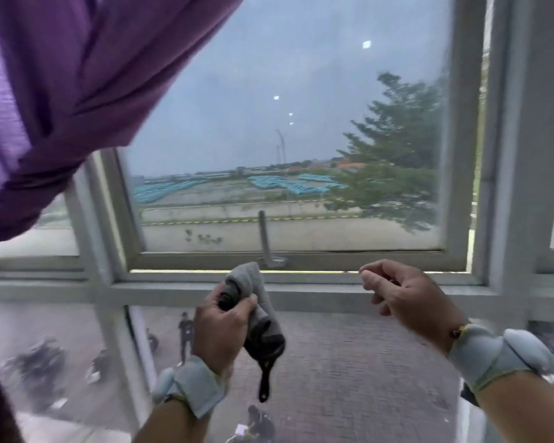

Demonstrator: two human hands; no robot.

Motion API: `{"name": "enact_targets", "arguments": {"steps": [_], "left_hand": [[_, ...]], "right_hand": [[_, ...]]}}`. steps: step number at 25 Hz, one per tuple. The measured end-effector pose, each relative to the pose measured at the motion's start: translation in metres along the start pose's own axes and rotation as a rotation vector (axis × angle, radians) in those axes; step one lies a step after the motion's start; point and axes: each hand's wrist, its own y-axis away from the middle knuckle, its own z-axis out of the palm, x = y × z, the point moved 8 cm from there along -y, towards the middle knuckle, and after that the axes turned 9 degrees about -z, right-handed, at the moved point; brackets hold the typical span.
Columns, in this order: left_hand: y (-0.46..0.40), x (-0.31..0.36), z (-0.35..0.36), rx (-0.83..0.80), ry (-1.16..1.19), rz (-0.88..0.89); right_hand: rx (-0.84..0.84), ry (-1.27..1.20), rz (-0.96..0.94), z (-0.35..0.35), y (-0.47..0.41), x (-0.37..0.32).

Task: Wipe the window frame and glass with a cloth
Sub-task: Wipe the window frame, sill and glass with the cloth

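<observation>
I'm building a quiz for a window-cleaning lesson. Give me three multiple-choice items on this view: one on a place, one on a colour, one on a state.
1. Where is the cloth?
A. on the sill
B. in the left hand
C. on the glass

2. What colour is the curtain?
A. purple
B. green
C. white

3. What is the right hand doing?
A. gripping the window handle
B. pressing the pane
C. holding nothing

Key: 1 B, fingers curl round the bunched cloth; 2 A, purple fabric fills the upper left; 3 C, loosely curled, clear of the frame.
</observation>
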Motion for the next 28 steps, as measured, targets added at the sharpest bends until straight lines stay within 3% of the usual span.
{"name": "enact_targets", "arguments": {"steps": [6,10,15,22,28], "left_hand": [[-0.074,0.041,-0.169,0.501,-0.514,0.169],[-0.123,0.039,-0.248,0.727,-0.675,0.178],[-0.152,0.014,-0.248,0.699,-0.749,0.260],[-0.148,-0.010,-0.229,0.699,-0.748,0.366],[-0.113,-0.007,-0.183,0.508,-0.675,0.368]], "right_hand": [[-0.069,-0.029,-0.021,0.074,-0.037,-0.023],[-0.105,-0.035,-0.022,0.116,-0.055,-0.032],[-0.117,0.007,0.003,0.132,-0.063,-0.036],[0.055,0.130,-0.053,0.108,-0.067,-0.049],[-0.056,0.209,-0.194,0.125,-0.106,-0.111]]}}
